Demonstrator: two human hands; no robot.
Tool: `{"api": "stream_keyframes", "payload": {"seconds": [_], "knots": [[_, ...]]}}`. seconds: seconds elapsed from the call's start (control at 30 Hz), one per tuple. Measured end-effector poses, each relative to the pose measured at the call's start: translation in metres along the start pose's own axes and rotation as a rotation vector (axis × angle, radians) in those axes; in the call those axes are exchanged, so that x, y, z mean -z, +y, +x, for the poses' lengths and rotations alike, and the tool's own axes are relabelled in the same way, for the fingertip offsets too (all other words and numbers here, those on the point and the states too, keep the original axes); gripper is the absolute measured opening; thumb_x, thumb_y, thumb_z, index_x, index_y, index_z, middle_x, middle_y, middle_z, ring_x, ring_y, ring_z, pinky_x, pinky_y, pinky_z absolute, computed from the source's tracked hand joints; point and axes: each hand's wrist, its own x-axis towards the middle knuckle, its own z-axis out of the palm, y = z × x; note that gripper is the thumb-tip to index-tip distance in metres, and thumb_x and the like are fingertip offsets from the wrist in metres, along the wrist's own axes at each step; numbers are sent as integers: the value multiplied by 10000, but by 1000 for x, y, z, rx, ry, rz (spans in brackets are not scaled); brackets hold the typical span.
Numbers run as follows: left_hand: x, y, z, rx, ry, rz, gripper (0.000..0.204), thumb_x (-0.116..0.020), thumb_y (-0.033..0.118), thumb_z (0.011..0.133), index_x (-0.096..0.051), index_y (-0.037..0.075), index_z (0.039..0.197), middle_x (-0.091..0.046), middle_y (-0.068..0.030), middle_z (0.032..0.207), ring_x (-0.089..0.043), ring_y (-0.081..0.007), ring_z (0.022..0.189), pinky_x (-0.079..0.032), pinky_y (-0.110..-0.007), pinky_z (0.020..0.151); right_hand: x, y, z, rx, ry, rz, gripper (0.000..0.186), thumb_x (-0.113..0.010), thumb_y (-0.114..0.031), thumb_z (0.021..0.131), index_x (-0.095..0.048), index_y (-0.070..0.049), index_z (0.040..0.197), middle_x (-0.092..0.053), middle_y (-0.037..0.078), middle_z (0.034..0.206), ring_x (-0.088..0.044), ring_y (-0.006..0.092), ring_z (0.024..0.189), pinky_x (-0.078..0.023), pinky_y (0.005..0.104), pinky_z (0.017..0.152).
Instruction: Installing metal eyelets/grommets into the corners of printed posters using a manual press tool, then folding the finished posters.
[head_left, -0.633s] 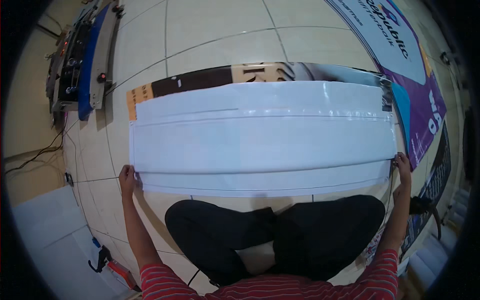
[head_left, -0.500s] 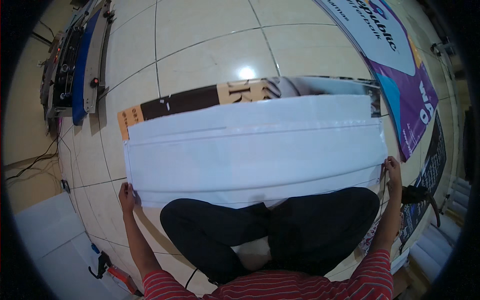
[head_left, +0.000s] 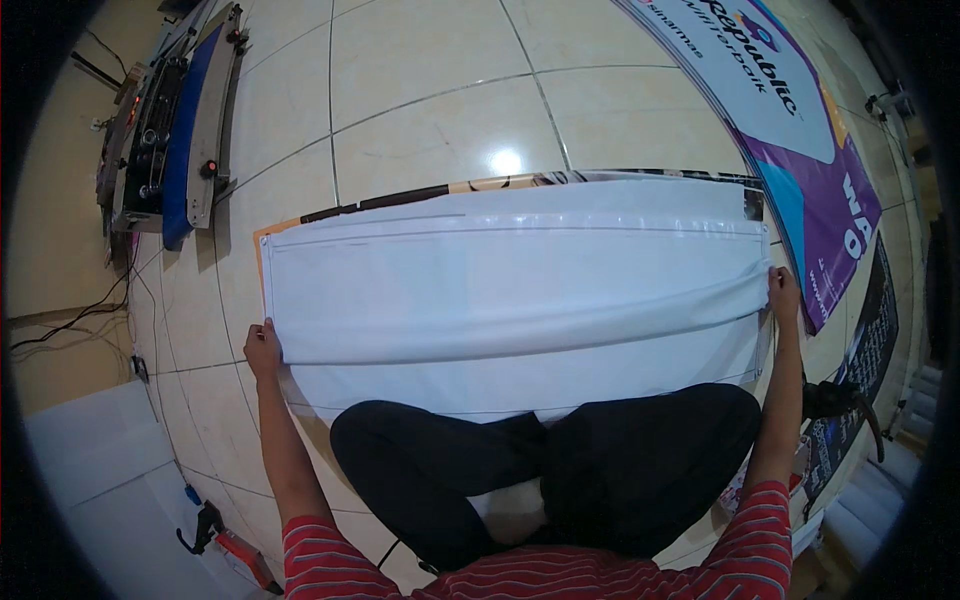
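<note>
Left grip (head_left: pixel 263 349) and right grip (head_left: pixel 785 292) clamp the white sheet (head_left: pixel 500 285), its near edge partly hidden by trousers (head_left: pixel 640 460).

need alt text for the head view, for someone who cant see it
A person's left hand and right hand hold opposite ends of a wide, folded white sheet on a tiled floor, in front of bent legs in dark trousers. A purple-and-white banner lies at upper right; a blue-and-black machine is at upper left.
</note>
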Motion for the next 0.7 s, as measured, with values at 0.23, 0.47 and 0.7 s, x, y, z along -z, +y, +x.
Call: {"api": "stream_keyframes", "payload": {"seconds": [0.23,0.47,0.7], "knots": [[11,-36,-28,177,-327,-434,188,-498,135,885,-586,-12,963,-521,-9,662,-462,-92,558,-399,-246,531,36,9,-51,-555,-211,699,366,-529,-382,879,-589,-33,972,-564,-1,806,-518,123,748,-398,257,683],[13,-55,-20,-13,-282,-525,144,-492,118,887,-527,-12,937,-552,-52,698,-502,-131,587,-420,-276,544,-2,3,-15,-192,-188,398,172,-539,-179,875,-524,-9,862,-475,-10,730,-420,78,693,-362,235,620],[-1,-15,-18,-40,58,-3,301,-507,326,890,-540,28,864,-601,-160,700,-574,-329,609,-451,-416,575,-8,17,-10,-136,-18,105,176,-578,-157,832,-558,-10,927,-552,61,708,-508,134,647,-414,279,586]]}}
